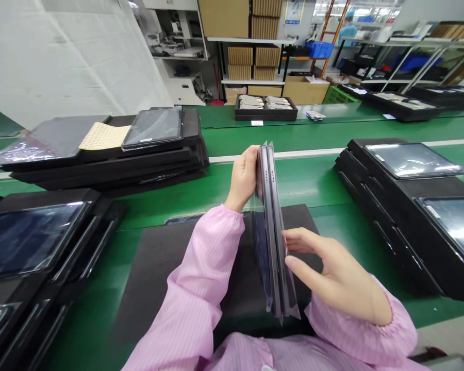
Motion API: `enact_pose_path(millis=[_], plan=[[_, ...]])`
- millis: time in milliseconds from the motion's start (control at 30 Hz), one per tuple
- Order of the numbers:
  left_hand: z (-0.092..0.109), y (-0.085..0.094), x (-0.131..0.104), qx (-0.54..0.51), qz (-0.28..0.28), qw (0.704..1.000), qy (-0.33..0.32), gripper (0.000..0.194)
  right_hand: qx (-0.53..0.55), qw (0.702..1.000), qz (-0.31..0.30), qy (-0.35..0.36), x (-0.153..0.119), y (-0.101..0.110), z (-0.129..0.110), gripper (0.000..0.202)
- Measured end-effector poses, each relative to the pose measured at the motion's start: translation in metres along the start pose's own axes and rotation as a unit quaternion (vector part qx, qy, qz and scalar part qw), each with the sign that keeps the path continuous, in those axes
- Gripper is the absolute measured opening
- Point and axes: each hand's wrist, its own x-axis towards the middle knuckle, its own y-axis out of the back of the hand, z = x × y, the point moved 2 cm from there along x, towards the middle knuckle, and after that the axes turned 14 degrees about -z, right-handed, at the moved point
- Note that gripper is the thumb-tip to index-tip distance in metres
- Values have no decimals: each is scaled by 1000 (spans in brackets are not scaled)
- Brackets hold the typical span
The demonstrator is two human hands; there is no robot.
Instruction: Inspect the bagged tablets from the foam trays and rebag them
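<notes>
Two slim grey tablets point(272, 216) stand on edge, face against face, above a black foam sheet point(166, 273). Clear film covers them and sticks out past their edges. My left hand point(245, 175) is closed round their far end, its thumb side up. At the near right side, my right hand point(328, 268) has its thumb and fingertips on the edge of the clear film point(290, 278), in a loose pinch. Part of another dark, glossy device point(181, 220) shows behind my left sleeve.
Black foam trays with tablets are stacked at left point(34, 237), back left point(154, 126) and right point(413, 159). A yellowish dotted sheet point(104, 135) lies on the back-left stack. Across the green bench point(232, 131) stands a black tray of grey parts point(266, 114).
</notes>
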Motion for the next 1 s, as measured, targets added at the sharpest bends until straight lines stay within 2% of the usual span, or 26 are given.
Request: enact_pose_path(millis=[133, 300, 433, 567, 733, 1000], plan=[[6, -2, -1, 21, -19, 999, -18, 60, 32, 999, 19, -27, 2, -2, 2, 32], [24, -10, -6, 48, -48, 997, -42, 56, 17, 991, 132, -11, 9, -11, 0, 53], [35, -18, -11, 52, -68, 995, -57, 55, -15, 983, 182, -1, 17, -24, -11, 53], [37, -22, -13, 26, -69, 995, -67, 56, -53, 973, 226, -2, 17, -36, -21, 57], [41, -24, -16, 8, -75, 994, -85, 53, -94, 964, 248, -9, 14, -42, -25, 54], [41, -27, -16, -8, -72, 992, -103, 50, -113, 961, 252, -19, 14, -47, -25, 55]])
